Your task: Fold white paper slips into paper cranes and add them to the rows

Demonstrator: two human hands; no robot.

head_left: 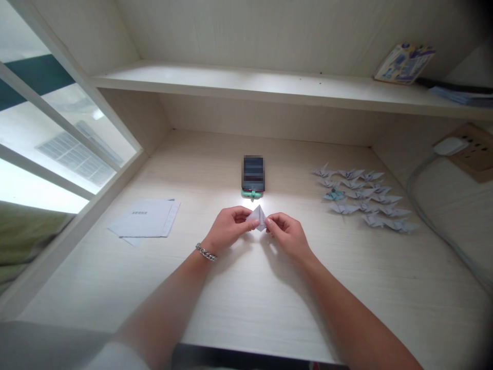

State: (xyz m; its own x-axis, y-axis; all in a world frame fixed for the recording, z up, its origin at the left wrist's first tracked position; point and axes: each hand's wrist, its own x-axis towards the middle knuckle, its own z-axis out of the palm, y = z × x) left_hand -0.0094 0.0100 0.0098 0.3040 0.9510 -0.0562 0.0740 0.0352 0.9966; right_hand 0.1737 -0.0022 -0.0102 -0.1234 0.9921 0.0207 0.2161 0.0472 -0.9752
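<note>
Because the folded white paper [258, 218] was small and pointed, it was held up between both hands, pinched from its two sides so that the folds stayed steady. The left hand [227, 228] gripped one side between thumb and curled fingers, and the right hand [287, 236] gripped the other the same way; neither hand was open or clenched into a fist. The paper sat midway between them, its tip pointing away from the person. Just ahead of the hands lay a phone [253, 177], its surface blurred, with a green clip [252, 193] at its near end, so the room for moving forward was narrow. Well off to the right of the right hand, paper cranes [360, 195] stood in loose rows, and off to the left of the left hand lay a stack of white papers [144, 221]. A chain bracelet [206, 252] circled the left wrist. Shadows beneath the hands suggested that they were raised above the pale wooden desk [96, 277], which gave them more room to move sideways and toward the person, where the forearms crossed its near edge.
</note>
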